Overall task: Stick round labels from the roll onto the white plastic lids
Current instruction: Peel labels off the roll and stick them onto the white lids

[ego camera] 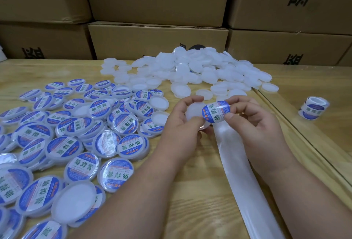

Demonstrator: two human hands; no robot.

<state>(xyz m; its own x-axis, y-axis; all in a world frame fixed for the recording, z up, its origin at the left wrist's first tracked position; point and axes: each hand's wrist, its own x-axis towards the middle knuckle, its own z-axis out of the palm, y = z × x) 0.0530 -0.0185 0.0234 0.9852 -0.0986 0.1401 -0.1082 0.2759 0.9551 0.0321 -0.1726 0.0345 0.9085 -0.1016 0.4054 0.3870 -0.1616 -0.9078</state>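
White plastic marks the lid (192,112) that the left hand (182,122) holds above the wooden table (190,191), fingers and thumb curled round its rim. The right hand (255,122) pinches a round blue-and-white label (216,111) between thumb and forefinger, its other fingers curled beneath. The label overlaps the right edge of the lid; whether it is already stuck down cannot be told. A long strip of shiny backing paper (234,162) runs from under the hands toward the near edge of the table, lying between the two forearms.

To the left lies a wide spread of labelled lids (76,135), overlapping one another, with a few plain ones turned open side up among them. Behind the hands sits a heap of unlabelled lids (200,71). A roll of labels (313,110) stands on the table to the right, well apart from the hands, past a seam in the tabletop. Brown cardboard boxes (158,40) with black printed characters are stacked along the back of the table.
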